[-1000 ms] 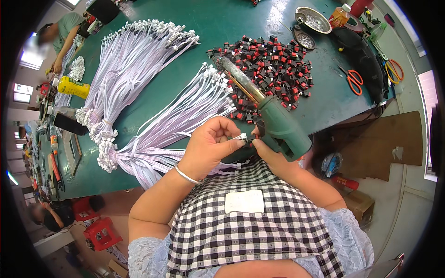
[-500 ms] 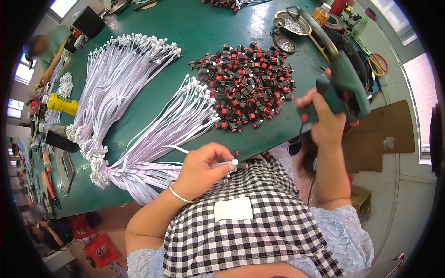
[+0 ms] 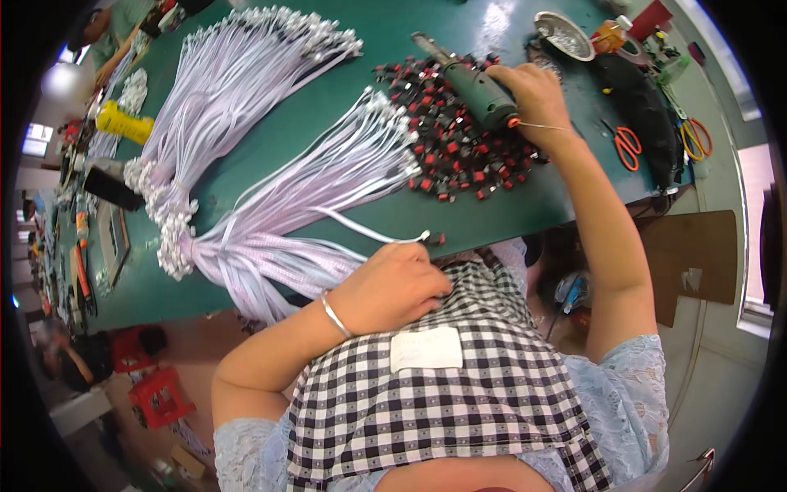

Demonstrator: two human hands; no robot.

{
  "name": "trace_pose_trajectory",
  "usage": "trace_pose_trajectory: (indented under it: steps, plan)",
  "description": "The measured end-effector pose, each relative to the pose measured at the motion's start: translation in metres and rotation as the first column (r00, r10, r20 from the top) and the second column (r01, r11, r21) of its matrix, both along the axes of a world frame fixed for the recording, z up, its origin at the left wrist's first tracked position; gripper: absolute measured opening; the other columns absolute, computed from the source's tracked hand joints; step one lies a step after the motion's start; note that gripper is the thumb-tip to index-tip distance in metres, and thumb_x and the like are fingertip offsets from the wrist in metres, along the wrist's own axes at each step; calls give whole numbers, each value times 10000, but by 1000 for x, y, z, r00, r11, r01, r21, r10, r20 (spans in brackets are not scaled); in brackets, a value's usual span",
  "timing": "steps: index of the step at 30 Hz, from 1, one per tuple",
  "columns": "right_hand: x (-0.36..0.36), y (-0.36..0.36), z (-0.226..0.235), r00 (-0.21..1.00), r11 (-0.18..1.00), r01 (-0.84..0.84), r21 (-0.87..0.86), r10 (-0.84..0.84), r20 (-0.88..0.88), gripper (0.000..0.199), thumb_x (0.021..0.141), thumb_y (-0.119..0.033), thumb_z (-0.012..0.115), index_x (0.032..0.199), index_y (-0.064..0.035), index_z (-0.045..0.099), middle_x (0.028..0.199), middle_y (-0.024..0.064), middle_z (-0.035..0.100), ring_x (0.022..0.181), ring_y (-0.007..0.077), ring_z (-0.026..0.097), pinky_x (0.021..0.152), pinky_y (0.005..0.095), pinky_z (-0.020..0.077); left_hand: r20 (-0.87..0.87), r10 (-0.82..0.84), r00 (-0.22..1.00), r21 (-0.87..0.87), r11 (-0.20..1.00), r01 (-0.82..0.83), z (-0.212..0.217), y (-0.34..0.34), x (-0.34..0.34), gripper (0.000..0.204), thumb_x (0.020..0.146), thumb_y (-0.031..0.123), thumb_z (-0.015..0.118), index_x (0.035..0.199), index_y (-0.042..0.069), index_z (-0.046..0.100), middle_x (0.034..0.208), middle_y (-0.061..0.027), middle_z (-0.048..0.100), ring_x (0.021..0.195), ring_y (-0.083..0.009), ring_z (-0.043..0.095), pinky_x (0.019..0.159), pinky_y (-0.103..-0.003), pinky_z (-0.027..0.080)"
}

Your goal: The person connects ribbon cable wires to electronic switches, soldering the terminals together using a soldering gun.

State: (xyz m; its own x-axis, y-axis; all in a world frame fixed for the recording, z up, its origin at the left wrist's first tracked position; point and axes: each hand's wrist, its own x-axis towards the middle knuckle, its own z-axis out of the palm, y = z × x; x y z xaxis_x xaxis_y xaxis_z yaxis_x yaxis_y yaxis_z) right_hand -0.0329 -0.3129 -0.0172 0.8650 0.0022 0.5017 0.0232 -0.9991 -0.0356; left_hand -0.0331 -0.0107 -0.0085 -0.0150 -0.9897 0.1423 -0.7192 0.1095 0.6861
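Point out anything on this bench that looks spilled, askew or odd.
Nothing stands out. The red-and-black parts lie in a loose heap, the white wire bundles are fanned out, and the right hand rests the green tool on the heap.

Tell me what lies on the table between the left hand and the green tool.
In the head view, the pile of small red-and-black parts lies between the left hand and the green tool, with bare green table nearer the hand.

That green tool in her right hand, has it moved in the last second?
Yes. The green tool went from the near table edge out onto the pile of red and black parts, with the right hand on it.
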Motion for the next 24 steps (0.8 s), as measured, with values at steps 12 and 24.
trace_pose_trajectory:
  steps: [12,24]
  plan:
    - [-51,26,52,993,542,-54,839,-55,100,339,736,16,581,1065,-40,520,876,24,605,708,79,538,609,212,424,317,519,794,-121,852,-509,15,-2,58,92,687,87,640,738,62,566,715,-68,548,707,-255,521,618,-350,422]
    - [-102,74,30,985,38,-149,988,-86,152,415,745,40,578,1132,-21,443,956,108,549,880,158,537,739,267,459,511,443,737,-43,869,-493,3,2,56,140,669,130,646,727,86,527,705,-55,504,688,-242,504,594,-363,400]
